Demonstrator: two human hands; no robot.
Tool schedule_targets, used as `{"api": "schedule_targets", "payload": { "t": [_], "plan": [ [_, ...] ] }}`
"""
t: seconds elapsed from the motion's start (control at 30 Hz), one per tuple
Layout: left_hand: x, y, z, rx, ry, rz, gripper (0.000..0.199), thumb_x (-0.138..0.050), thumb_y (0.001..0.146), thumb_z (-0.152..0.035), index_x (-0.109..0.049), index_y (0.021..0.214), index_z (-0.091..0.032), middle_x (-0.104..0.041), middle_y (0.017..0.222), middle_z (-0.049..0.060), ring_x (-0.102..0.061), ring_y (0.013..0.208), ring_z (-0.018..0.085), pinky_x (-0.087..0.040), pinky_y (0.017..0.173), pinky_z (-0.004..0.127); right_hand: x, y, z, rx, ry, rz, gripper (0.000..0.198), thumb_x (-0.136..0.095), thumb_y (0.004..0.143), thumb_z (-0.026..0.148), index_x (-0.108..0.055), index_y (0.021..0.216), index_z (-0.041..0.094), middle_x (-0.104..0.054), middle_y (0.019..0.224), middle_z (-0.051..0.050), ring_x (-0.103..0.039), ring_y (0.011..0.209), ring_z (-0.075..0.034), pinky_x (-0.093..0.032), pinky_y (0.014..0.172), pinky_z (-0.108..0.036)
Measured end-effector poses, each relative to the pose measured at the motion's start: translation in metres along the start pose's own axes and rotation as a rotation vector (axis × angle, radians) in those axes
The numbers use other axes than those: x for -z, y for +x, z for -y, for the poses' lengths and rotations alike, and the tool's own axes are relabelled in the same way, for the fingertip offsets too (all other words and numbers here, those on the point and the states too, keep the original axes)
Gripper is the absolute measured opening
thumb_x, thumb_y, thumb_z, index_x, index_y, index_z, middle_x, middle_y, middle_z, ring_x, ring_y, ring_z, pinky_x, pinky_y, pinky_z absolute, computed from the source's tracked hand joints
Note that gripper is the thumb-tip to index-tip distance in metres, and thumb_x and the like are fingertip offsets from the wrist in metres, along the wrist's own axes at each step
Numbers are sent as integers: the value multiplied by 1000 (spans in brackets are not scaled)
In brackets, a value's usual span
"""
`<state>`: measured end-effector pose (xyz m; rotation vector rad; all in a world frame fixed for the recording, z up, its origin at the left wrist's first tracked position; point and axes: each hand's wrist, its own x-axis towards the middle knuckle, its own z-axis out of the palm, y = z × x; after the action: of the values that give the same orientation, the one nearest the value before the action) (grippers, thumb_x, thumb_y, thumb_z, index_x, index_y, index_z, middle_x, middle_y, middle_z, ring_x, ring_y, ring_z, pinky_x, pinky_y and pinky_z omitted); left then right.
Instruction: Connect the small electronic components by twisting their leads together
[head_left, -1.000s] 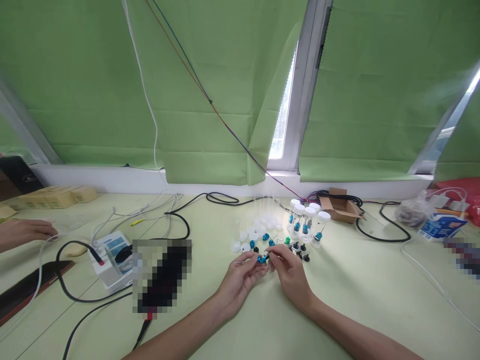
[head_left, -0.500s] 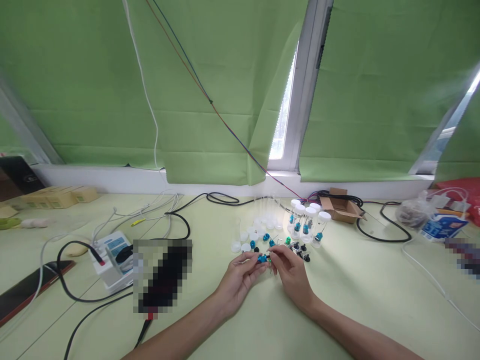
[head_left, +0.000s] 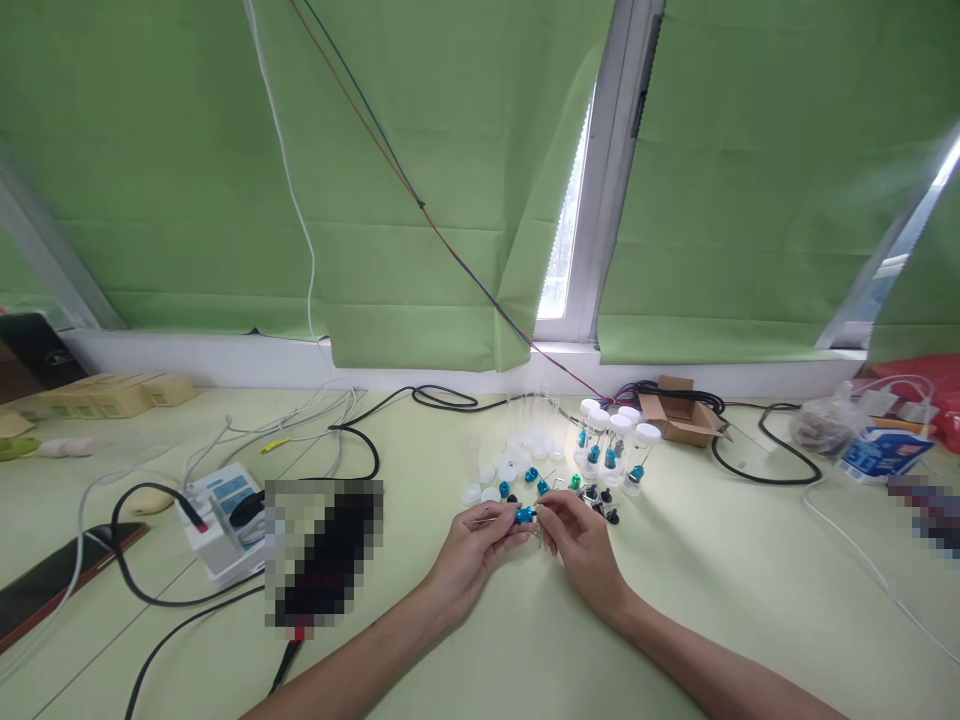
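Observation:
My left hand [head_left: 480,545] is closed around a small shiny blue metal part [head_left: 523,515], with a thin rod sticking out to the left. At the part's right end my right hand [head_left: 574,530] pinches a small dark piece, mostly hidden by the fingers. Just beyond the hands lie loose blue parts [head_left: 532,475], a green part [head_left: 575,482] and several black pieces [head_left: 606,496]. White caps [head_left: 471,493] lie to the left of them. Clear tubes with white lids [head_left: 636,458] stand behind on the right, each with a blue part inside.
Empty-looking clear tubes [head_left: 536,425] stand at the back. An open cardboard box [head_left: 681,415] sits by the wall among black cables [head_left: 780,478]. On the left are a white power strip [head_left: 221,525], a blurred dark object [head_left: 330,555] and a dark flat device [head_left: 67,575].
The blue part has turned slightly between my fingers and shows more of its side. Both hands stay in nearly the same place.

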<state>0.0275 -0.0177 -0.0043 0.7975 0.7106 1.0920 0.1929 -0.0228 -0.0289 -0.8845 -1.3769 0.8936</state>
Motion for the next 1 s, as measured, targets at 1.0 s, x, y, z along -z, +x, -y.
{"api": "schedule_targets", "payload": {
  "t": [1.0],
  "plan": [
    [3,2,1,-61,112,6,21,-80,72,-29,-73,80,-11,-70,82,7,-69,80,17,-56,78,26,1,1,-1,-67,37,80,27,-57,91,43,-54,79,19,-45,54,6,-41,43,-9,-34,43,-22]
  ]
}}
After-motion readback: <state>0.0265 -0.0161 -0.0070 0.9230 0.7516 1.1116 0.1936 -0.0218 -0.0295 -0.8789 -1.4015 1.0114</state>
